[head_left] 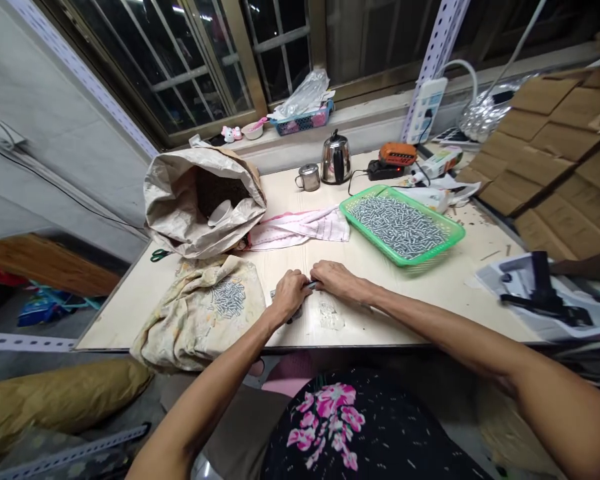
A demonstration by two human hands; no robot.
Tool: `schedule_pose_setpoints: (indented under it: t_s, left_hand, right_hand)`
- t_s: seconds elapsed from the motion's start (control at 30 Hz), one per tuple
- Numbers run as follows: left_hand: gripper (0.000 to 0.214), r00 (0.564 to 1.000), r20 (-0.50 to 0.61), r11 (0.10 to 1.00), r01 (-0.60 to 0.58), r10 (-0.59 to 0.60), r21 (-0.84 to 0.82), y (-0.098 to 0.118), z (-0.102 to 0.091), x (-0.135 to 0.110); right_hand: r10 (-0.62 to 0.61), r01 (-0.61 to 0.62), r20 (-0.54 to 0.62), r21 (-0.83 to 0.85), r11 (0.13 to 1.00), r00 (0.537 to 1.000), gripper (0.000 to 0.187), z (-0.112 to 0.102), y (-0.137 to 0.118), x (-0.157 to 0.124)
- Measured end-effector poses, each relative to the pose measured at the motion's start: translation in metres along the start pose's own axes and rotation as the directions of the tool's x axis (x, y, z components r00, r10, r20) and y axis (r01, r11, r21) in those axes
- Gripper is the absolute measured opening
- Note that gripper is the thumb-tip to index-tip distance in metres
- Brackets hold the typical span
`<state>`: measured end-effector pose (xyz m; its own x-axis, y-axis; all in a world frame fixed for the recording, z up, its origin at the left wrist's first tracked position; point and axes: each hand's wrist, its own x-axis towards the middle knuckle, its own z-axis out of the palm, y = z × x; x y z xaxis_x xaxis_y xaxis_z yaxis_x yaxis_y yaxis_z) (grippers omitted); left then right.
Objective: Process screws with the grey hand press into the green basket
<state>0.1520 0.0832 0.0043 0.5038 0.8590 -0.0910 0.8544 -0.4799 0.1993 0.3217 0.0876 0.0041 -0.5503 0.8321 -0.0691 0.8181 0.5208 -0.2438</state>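
Note:
Both hands meet at the front middle of the pale wooden table (410, 300). My left hand (289, 295) is curled, fingers closed on a small grey metal part (311, 286) that pokes out between the hands. My right hand (334, 277) pinches the other end of the same part. A small clear plastic bag (329, 316) lies flat on the table just below the hands. To the left, a pile of small grey metal pieces (227, 298) rests on a crumpled floral cloth (193, 320).
A green tray (453, 233) full of grey metal pieces stands at right centre. A big open paper sack (180, 207) with a white scoop sits back left, scissors (158, 255) beside it. A kettle (335, 160), steel cup (309, 177), cardboard boxes (555, 140) and a black tool (543, 287) are around.

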Motion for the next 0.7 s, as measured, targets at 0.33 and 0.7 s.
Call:
schedule_pose_setpoints:
  t_s: [0.33, 0.7]
  left_hand:
    - [0.036, 0.963, -0.259, 0.996, 0.082, -0.07, 0.033, 0.017, 0.027, -0.036]
    - [0.041, 0.896, -0.401, 0.976, -0.215, 0.191, -0.017, 0.052, 0.063, -0.139]
  right_hand:
    - [-0.082, 0.081, -0.055, -0.027, 0.996, 0.995, 0.04, 0.001, 0.012, -0.007]
    - [-0.585, 0.589, 0.075, -0.141, 0.796, 0.808, 0.01, 0.0, -0.056, 0.026]
